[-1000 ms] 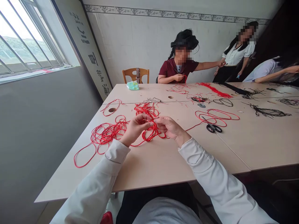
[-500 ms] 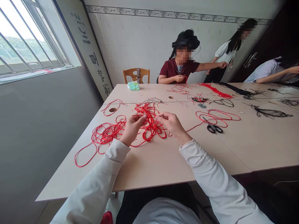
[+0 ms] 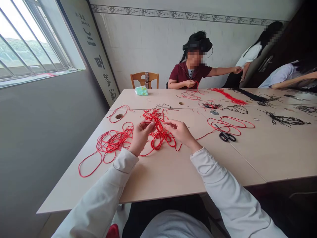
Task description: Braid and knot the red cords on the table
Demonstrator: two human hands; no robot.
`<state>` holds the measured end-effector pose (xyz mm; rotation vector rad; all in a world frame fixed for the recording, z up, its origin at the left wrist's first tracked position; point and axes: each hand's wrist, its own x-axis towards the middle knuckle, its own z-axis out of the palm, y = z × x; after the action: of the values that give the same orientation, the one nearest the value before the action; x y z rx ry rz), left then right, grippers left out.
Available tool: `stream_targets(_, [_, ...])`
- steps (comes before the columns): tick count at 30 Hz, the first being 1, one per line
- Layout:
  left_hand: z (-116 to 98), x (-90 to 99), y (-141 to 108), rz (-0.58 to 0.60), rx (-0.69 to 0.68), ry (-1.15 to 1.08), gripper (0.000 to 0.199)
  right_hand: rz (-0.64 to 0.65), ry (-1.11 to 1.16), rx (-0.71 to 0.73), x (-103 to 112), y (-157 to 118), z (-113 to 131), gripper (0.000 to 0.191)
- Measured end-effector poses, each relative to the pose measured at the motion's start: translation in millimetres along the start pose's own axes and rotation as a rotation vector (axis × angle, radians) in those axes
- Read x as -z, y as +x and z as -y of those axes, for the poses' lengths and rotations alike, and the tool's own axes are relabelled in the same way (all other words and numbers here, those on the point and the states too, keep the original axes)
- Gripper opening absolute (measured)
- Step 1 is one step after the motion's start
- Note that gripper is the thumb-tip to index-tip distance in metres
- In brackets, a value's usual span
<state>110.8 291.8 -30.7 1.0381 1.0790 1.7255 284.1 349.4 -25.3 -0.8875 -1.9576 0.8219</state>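
My left hand point(image 3: 143, 130) is closed in a pinch on a thin red cord, with the thumb pressed on the forefinger. To its right, my right hand point(image 3: 180, 130) is held with fingers stretched toward the left fingertips; I see no cord between them. Below and behind both hands lies a bundle of twisted red cords point(image 3: 158, 142), looped and gathered at the middle. A loose heap of thin red cord point(image 3: 114, 142) rests left of my left wrist. Another red cord point(image 3: 247, 125) lies in wide loops to the right, its strand running toward my right hand.
Black-handled scissors point(image 3: 227, 136) lie right of my right hand, near a grey disc point(image 3: 214, 112). Black cords point(image 3: 288, 119) and a red hank point(image 3: 230, 96) are farther off. A person in dark red point(image 3: 190, 74) sits opposite. The table point(image 3: 168, 178) has round holes.
My right fingers have loosened from a pinch and shifted slightly left. My left hand stays almost still, pinching the cord. The standing person at the back has moved right and turned.
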Motion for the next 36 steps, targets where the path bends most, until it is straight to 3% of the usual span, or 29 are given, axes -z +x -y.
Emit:
stream_targets(6, [-7, -7.6, -8, 0.030, -0.015, 0.072, 0.033, 0.034, 0.055, 0.063, -10, -6, 10, 0.020])
stream_targets(14, [-4, -4.5, 0, -0.032, 0.001, -0.053, 0.030, 0.093, -0.033, 0.132, -4, -7, 27, 0.018])
stream_targets(19, [-6, -8.2, -6, 0.037, 0.165, -0.201, 0.027, 0.042, -0.022, 0.139, 1, -6, 19, 0.016])
stream_targets(23, [-5, -9.8, -10, 0.159, 0.277, -0.201, 0.028, 0.023, -0.039, 0.151, 3, -5, 15, 0.017])
stream_targets(25, [-5, -9.3, -11, 0.184, 0.268, -0.157, 0.027, 0.040, -0.020, 0.142, 2, -5, 15, 0.019])
stream_targets(28, [-5, -6.8, -10, 0.130, 0.227, -0.119, 0.025, 0.077, 0.101, 0.082, -2, -6, 16, 0.021])
stream_targets(32, [-6, -0.8, -7, 0.155, 0.163, -0.071, 0.024, 0.214, 0.341, -0.065, -4, -5, 14, 0.030])
stream_targets(36, [-7, 3.8, -3, 0.150, 0.096, -0.006, 0.024, 0.322, 0.449, -0.118, -2, -4, 13, 0.028])
